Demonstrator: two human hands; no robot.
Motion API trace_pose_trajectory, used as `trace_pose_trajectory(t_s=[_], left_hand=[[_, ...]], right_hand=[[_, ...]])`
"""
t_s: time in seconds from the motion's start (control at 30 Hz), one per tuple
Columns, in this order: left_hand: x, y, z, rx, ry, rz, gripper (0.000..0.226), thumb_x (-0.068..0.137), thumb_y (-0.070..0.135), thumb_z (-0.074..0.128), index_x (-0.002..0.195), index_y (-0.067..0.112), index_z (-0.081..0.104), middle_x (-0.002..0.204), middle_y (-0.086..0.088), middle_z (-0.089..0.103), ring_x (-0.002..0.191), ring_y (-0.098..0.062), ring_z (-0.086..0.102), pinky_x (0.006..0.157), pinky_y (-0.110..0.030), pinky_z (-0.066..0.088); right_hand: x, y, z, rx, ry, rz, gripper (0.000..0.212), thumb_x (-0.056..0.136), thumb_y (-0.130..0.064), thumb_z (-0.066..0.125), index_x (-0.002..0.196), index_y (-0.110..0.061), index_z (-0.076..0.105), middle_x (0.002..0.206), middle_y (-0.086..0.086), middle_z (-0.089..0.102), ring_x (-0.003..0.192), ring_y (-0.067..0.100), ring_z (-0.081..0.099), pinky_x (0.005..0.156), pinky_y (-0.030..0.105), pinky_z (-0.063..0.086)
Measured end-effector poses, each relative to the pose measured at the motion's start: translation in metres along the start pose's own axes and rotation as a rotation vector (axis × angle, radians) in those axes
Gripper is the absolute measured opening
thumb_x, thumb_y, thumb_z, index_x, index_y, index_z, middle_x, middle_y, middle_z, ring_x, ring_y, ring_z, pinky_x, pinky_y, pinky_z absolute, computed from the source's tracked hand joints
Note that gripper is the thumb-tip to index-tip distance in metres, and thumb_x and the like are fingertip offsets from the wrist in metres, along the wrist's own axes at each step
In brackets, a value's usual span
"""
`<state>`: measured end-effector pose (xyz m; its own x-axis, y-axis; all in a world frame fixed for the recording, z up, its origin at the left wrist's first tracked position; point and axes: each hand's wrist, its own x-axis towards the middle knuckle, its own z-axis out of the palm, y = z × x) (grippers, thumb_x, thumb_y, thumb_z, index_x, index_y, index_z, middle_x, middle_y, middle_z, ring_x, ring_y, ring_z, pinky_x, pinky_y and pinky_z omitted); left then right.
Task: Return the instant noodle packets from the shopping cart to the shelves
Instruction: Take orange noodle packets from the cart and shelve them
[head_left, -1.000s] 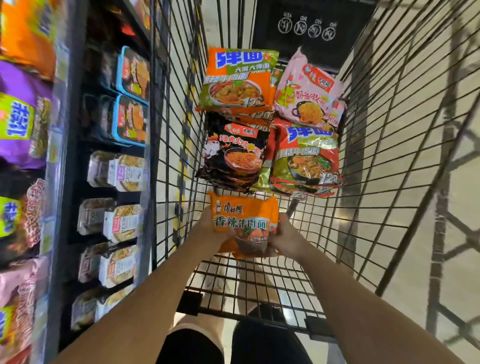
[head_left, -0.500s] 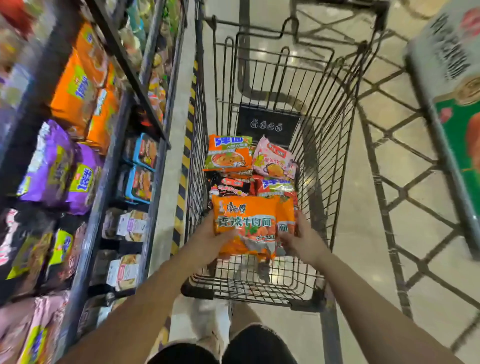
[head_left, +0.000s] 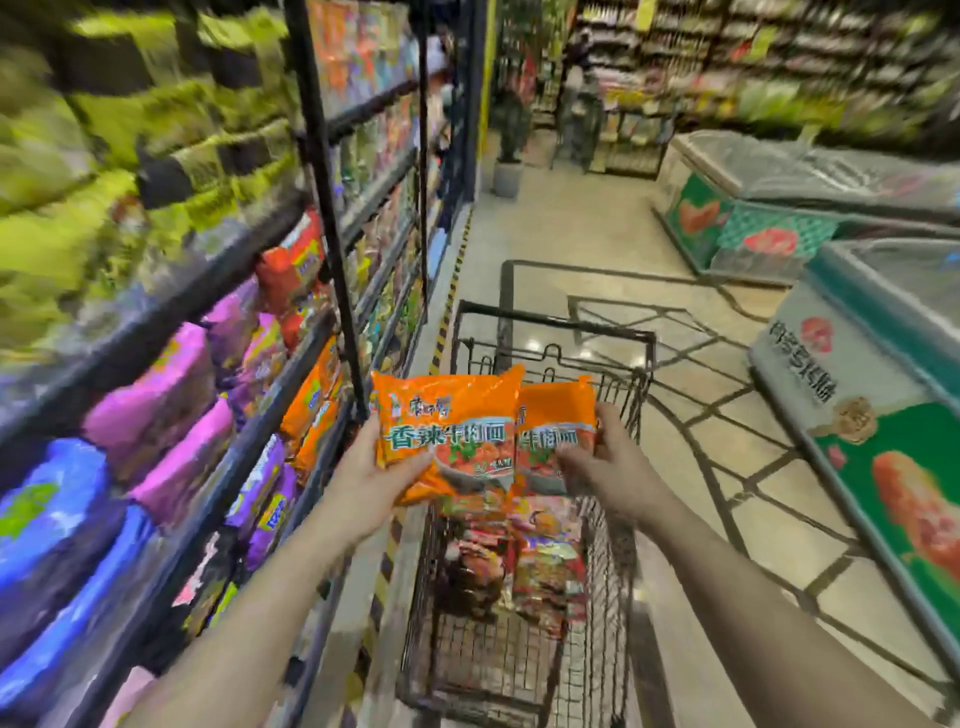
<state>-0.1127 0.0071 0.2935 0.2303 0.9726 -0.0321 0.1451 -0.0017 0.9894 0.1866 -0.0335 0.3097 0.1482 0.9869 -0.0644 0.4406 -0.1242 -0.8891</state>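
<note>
Two orange noodle packets are up out of the shopping cart (head_left: 550, 338): the left hand (head_left: 363, 480) grasps the front packet (head_left: 449, 434) by its lower left corner, and the right hand (head_left: 605, 457) grasps the rear packet (head_left: 556, 436) along its right edge, the two overlapping in the middle. Judging by the crinkled film, each is light, soft-skinned and a little slippery, with a brittle noodle block inside that would crack under a hard squeeze. A flat hold across the edges or a pinch on the sealed seam looks safest. Matching orange packets (head_left: 311, 410) sit on the shelves (head_left: 244, 431) at about nine o'clock from the hands, so that row seems the likely home. More packets (head_left: 540, 561) lie in the cart at six o'clock, but blur smears their labels. Shelves at ten o'clock are streaked beyond reading, and the rear packet's left half is hidden behind the front one.
</note>
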Motion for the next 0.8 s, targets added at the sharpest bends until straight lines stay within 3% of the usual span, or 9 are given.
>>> trace_pose_trajectory(t_s=[0.13, 0.27, 0.37, 0.47, 0.53, 0.63, 0.7, 0.8], left_hand=[[-0.033, 0.048, -0.020, 0.011, 0.139, 0.127, 0.043, 0.089, 0.011, 0.073, 0.128, 0.021, 0.058, 0.117, -0.002, 0.076, 0.104, -0.020, 0.072, 0.089, -0.033, 0.059], [-0.075, 0.081, -0.036, 0.013, 0.283, 0.169, 0.042, 0.089, 0.013, 0.075, 0.126, 0.024, 0.058, 0.115, 0.000, 0.076, 0.103, -0.017, 0.073, 0.089, -0.032, 0.059], [-0.117, 0.103, -0.040, 0.008, 0.386, 0.173, 0.039, 0.091, 0.006, 0.073, 0.125, 0.019, 0.057, 0.109, 0.001, 0.077, 0.098, -0.013, 0.072, 0.084, -0.027, 0.060], [-0.173, 0.120, -0.049, 0.021, 0.493, 0.165, 0.044, 0.091, 0.013, 0.077, 0.128, 0.025, 0.057, 0.117, -0.002, 0.076, 0.106, -0.022, 0.073, 0.088, -0.035, 0.060], [-0.214, 0.128, -0.056, 0.022, 0.589, 0.148, 0.044, 0.092, 0.011, 0.075, 0.130, 0.025, 0.056, 0.117, 0.001, 0.076, 0.108, -0.022, 0.073, 0.087, -0.032, 0.060], [-0.282, 0.140, -0.060, 0.052, 0.749, 0.153, 0.041, 0.094, 0.010, 0.071, 0.126, 0.032, 0.056, 0.109, 0.018, 0.076, 0.098, -0.004, 0.073, 0.076, -0.016, 0.056], [-0.333, 0.142, -0.064, 0.073, 0.827, 0.147, 0.042, 0.095, 0.012, 0.070, 0.125, 0.037, 0.053, 0.107, 0.026, 0.074, 0.093, 0.005, 0.071, 0.072, -0.010, 0.053], [-0.412, 0.137, -0.076, 0.098, 0.977, 0.124, 0.045, 0.095, 0.016, 0.071, 0.129, 0.037, 0.052, 0.112, 0.024, 0.074, 0.100, 0.002, 0.071, 0.077, -0.011, 0.054]], right_hand=[[-0.008, -0.056, -0.009, 0.002, -0.047, -0.159, 0.051, 0.096, -0.033, 0.070, 0.135, -0.042, 0.039, 0.121, -0.006, 0.066, 0.110, 0.018, 0.068, 0.091, 0.047, 0.059], [-0.019, -0.101, -0.005, 0.008, -0.139, -0.299, 0.042, 0.098, -0.028, 0.067, 0.125, -0.042, 0.037, 0.111, -0.017, 0.061, 0.099, 0.009, 0.066, 0.080, 0.032, 0.058], [-0.029, -0.125, -0.001, 0.039, -0.242, -0.331, 0.039, 0.096, -0.030, 0.070, 0.116, -0.050, 0.043, 0.114, -0.010, 0.067, 0.103, 0.019, 0.071, 0.088, 0.051, 0.061], [-0.040, -0.150, 0.017, 0.088, -0.360, -0.425, 0.048, 0.085, -0.049, 0.076, 0.123, -0.048, 0.047, 0.117, -0.004, 0.070, 0.106, 0.022, 0.072, 0.090, 0.059, 0.058], [-0.055, -0.169, 0.037, 0.097, -0.445, -0.490, 0.058, 0.083, -0.055, 0.074, 0.132, -0.042, 0.044, 0.118, -0.006, 0.071, 0.106, 0.017, 0.072, 0.093, 0.055, 0.057], [-0.088, -0.194, 0.076, 0.107, -0.563, -0.573, 0.049, 0.097, -0.035, 0.069, 0.137, -0.031, 0.041, 0.117, -0.008, 0.070, 0.100, 0.006, 0.071, 0.090, 0.040, 0.059], [-0.117, -0.208, 0.107, 0.103, -0.632, -0.627, 0.046, 0.098, -0.029, 0.068, 0.136, -0.030, 0.042, 0.114, -0.012, 0.069, 0.099, 0.005, 0.071, 0.089, 0.039, 0.058], [-0.171, -0.229, 0.156, 0.150, -0.764, -0.687, 0.043, 0.098, -0.024, 0.069, 0.133, -0.032, 0.045, 0.111, -0.014, 0.070, 0.101, 0.008, 0.071, 0.088, 0.035, 0.058]])
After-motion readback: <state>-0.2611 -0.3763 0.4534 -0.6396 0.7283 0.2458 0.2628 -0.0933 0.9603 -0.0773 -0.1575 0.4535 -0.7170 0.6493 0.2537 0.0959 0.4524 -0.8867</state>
